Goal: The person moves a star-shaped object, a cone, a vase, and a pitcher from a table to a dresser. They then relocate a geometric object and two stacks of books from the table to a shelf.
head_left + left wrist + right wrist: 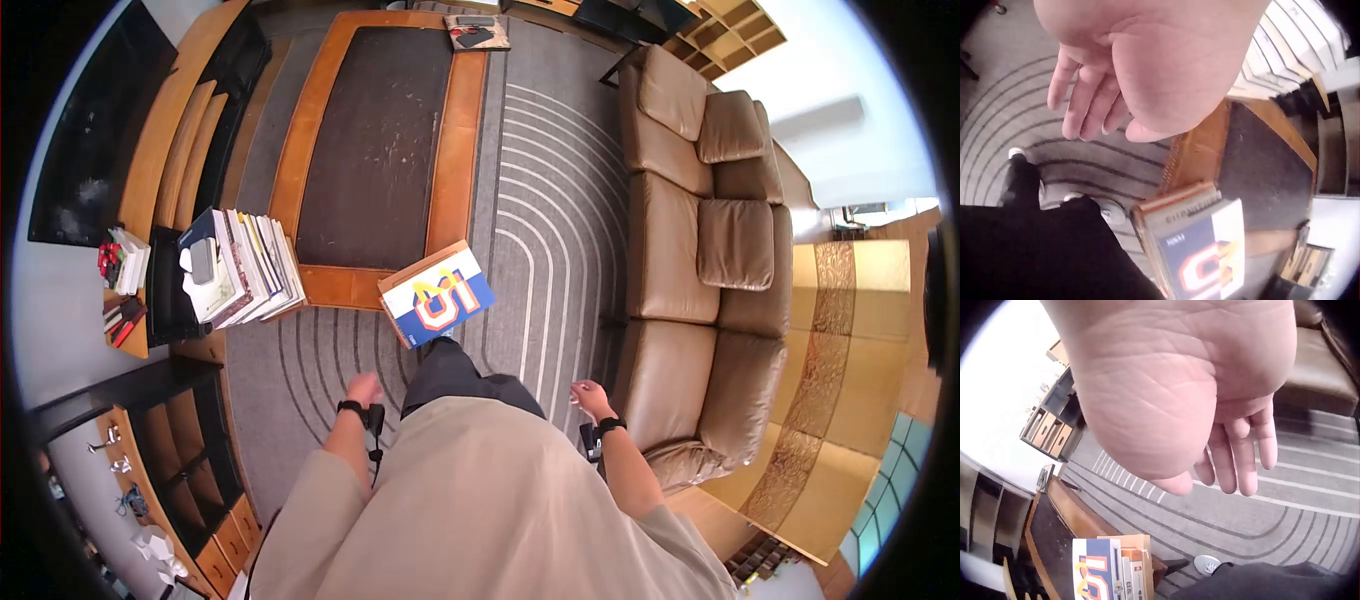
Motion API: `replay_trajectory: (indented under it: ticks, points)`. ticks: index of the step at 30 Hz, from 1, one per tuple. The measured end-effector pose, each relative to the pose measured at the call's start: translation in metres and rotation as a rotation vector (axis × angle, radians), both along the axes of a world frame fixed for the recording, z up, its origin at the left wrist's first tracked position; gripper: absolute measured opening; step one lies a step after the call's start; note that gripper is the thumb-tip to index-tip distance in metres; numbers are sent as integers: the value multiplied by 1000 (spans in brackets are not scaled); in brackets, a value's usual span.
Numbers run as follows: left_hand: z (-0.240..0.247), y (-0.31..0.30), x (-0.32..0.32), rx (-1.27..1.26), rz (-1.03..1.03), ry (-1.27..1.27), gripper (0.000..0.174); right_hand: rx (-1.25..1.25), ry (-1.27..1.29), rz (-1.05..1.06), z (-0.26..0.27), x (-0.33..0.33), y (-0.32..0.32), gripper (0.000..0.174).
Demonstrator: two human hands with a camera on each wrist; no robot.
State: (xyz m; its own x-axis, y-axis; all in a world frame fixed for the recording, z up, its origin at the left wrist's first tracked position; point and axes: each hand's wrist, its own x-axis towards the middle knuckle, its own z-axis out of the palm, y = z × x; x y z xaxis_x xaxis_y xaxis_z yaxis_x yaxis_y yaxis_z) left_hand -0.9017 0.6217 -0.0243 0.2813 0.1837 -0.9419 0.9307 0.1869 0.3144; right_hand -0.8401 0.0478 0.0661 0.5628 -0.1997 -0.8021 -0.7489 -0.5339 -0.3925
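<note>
In the head view my left hand (364,388) hangs at the person's left side over the rug, holding nothing. My right hand (590,397) hangs on the other side, also without a thing in it. Seen from the left wrist, the left hand (1141,69) has its fingers loosely extended. The right wrist view shows the right hand (1185,394) with relaxed, slightly bent fingers. Nearest to both is a stack of books with a blue and white cover (440,297) on top, at the table's near corner; neither hand touches it.
A wooden table (455,170) with a dark top lies ahead, a tray (478,34) on its far corner. Many books (245,270) stand at its near left. A brown sofa (665,250) is on the right, a low cabinet (180,450) at the left. A striped rug (540,200) covers the floor.
</note>
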Motion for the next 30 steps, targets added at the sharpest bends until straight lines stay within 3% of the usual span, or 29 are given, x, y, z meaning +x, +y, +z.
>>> replay_trajectory:
  ticks: [2, 4, 6, 8, 12, 14, 15, 16, 17, 19, 20, 22, 24, 26, 30]
  points:
    - [9, -12, 56, -4, -188, -100, 26, 24, 7, -26, 1, 35, -10, 22]
    - [40, -35, 106, 128, -124, -232, 26, 81, 31, -99, 6, 72, -8, 21]
    - [54, -46, 142, 129, -53, -399, 27, 85, 55, -15, -4, 109, -9, 21]
    - [61, -53, 169, 132, 7, -398, 27, 78, 71, 81, -4, 149, -3, 21]
    - [34, -70, 167, 175, 155, -328, 26, 112, 47, 319, -15, 239, 13, 29]
    - [27, -76, 151, 153, 170, -271, 24, 36, -99, 782, -47, 286, 14, 31]
    - [25, -79, 136, 122, 155, -228, 22, 19, -82, 732, -50, 307, 26, 32]
    - [-14, -84, 107, 162, 210, -222, 26, 4, -64, 682, -52, 328, 42, 33]
    - [-20, -88, 83, 174, 235, -199, 26, 39, -51, 729, -58, 350, 52, 33]
    - [-15, -106, 47, 714, -770, -234, 28, 78, -66, 838, -79, 393, 69, 33]
    - [6, -123, 41, 711, -769, -198, 28, 83, -91, 884, -92, 408, 73, 32]
    - [54, -165, 46, 316, 478, 112, 26, 105, -18, 930, -92, 439, 92, 30]
    - [71, -202, 43, 263, 663, 167, 33, 102, -83, 1056, -126, 468, 98, 29]
    - [80, -238, 46, 261, 696, 192, 33, 92, -68, 1171, -108, 494, 123, 29]
    - [75, -299, 56, 198, 776, 205, 36, 89, 3, 1202, -131, 517, 155, 26]
